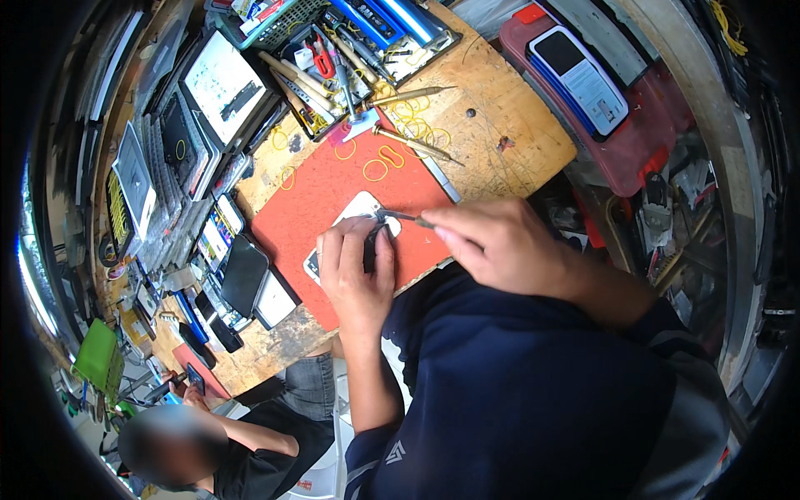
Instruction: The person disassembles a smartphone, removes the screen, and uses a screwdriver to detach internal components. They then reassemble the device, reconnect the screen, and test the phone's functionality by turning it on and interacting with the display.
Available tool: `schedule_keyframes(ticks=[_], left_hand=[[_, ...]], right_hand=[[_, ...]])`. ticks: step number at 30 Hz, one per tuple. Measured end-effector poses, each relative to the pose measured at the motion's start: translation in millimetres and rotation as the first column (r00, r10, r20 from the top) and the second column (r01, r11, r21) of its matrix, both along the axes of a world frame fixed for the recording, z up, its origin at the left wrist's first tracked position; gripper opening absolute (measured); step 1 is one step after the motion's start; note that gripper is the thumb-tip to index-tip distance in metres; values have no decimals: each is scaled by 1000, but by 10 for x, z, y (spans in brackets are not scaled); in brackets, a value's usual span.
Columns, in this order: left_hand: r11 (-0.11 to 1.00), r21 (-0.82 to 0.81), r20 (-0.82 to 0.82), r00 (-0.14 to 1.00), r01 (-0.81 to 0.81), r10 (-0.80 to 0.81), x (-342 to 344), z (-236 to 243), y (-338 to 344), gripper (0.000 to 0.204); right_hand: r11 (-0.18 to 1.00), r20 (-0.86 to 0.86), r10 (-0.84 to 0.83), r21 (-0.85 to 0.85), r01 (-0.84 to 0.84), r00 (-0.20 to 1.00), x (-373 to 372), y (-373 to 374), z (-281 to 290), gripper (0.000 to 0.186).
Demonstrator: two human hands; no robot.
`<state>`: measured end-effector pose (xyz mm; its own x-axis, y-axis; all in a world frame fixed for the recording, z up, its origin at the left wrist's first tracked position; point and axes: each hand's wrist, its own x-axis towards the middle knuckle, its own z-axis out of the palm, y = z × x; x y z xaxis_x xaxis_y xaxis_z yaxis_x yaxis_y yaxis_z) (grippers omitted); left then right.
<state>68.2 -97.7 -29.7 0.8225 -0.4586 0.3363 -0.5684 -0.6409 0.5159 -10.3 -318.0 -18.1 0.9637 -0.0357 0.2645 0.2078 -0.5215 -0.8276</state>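
Note:
A white phone (360,202) lies at an angle on the red mat (287,217). My left hand (355,287) is over the phone with bent fingers, gripping it along with a small dark part whose shape I cannot fully make out. My right hand (500,250) is closed on a slim dark-handled tool (402,215), whose metal end reaches onto the top of the phone beside my left fingertips.
Loose yellow rubber bands (375,170) and brass-coloured tools (408,143) lie behind the mat. A tool tray (308,117) is at the back, stacked phones (250,279) at left, a red lidded box (617,158) at right. Another person (267,433) works at lower left.

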Motion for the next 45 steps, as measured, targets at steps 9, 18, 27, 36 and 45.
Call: schedule_keyframes(ticks=[9,18,27,36,45], left_hand=[[1000,-11,19,1000,10,-9,-7,-10,8,22],[1000,-14,33,999,23,-23,11,6,8,23],[1000,-20,16,1000,8,-8,1,2,10,22],[1000,-11,26,1000,5,-5,-1,-23,1,22],[999,-14,40,999,31,-30,-2,-22,16,24]], right_hand=[[860,119,94,-511,-20,988,-142,278,154,46],[985,-111,4,172,15,994,102,-24,37,20],[926,-336,60,370,73,940,136,-113,7,24],[956,31,80,-286,-68,996,-57,76,154,37],[880,26,153,-459,-124,988,-32,163,292,34]])
